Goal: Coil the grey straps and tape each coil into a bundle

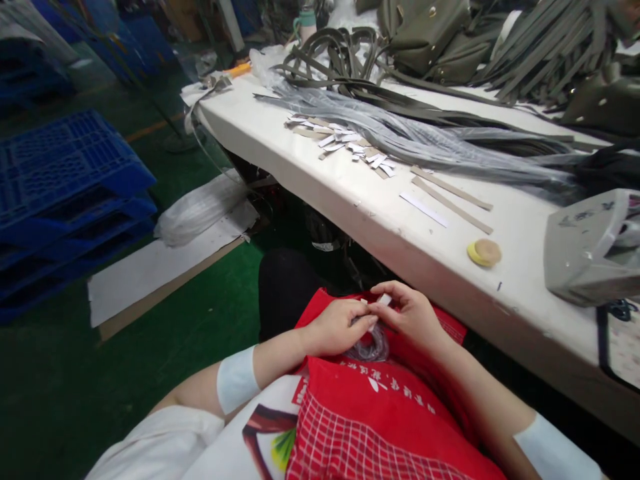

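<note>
- Blue pallets (75,167) stand stacked on a green floor, to the left of a long white table (350,207) strewn with paper strips (355,143) and dark straps (420,110).
- Both hands meet over the lap, just off the table's near edge, above a red apron (345,430).
- Right hand (417,323): thumb and forefinger pinch a small white piece (385,299).
- Left hand (335,327): thumb and finger are drawn together just beside that piece; whether they grip anything, I cannot tell.
- A grey coil (375,348) lies below the fingertips, against the apron, partly hidden by the left hand.
- For good handling, I'd pinch the white piece near its end, leaving the rest visible.
- Steadying the coil from the left should stop its loops springing loose.
- Working slightly higher, over the table, would probably catch a dropped piece.
</note>
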A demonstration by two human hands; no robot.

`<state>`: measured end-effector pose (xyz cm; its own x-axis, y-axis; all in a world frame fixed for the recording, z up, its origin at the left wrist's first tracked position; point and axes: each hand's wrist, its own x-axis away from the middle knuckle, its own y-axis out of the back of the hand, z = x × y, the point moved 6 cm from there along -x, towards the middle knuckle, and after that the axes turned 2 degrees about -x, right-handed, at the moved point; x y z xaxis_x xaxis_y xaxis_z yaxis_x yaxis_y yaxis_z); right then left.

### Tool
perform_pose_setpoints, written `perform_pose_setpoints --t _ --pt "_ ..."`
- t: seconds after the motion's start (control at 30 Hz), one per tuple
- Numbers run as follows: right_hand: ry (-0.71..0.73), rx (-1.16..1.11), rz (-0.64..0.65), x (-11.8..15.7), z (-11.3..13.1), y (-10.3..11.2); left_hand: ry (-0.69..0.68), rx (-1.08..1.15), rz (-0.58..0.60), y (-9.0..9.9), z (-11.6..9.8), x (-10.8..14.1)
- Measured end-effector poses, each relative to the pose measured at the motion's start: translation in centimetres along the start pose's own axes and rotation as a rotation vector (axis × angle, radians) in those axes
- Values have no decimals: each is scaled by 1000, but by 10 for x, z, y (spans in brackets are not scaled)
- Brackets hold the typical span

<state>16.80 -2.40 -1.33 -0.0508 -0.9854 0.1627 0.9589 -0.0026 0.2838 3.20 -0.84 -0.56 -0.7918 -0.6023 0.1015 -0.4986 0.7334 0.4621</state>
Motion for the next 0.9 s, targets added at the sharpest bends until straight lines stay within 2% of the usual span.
perform_pose_setpoints --t 0.07,0.17,0.27,0.37,0.43,0.63,0.8,0.9 --pt "-119 -137 -2 -3 -18 2 -7 -27 1 -1 0 0" --pt "-289 -254 128 0 -35 -8 -39 1 -4 -2 -2 1" --pt "-340 -365 175 6 -37 -21 -74 15 -5 -2 -5 1" --pt "-340 -519 97 8 -35 -29 -111 4 2 -3 -9 0" --pt "-330 -540 57 9 -36 -31 -130 7 2 -3 -10 0" --pt "-185 -330 -108 13 -29 -17 -183 46 -62 -1 -16 5" --pt "-89 -168 -135 21 -16 -13 -1 -8 -167 3 -9 7" --pt "-6 -43 -150 20 -11 -11 95 12 -172 1 -4 3"
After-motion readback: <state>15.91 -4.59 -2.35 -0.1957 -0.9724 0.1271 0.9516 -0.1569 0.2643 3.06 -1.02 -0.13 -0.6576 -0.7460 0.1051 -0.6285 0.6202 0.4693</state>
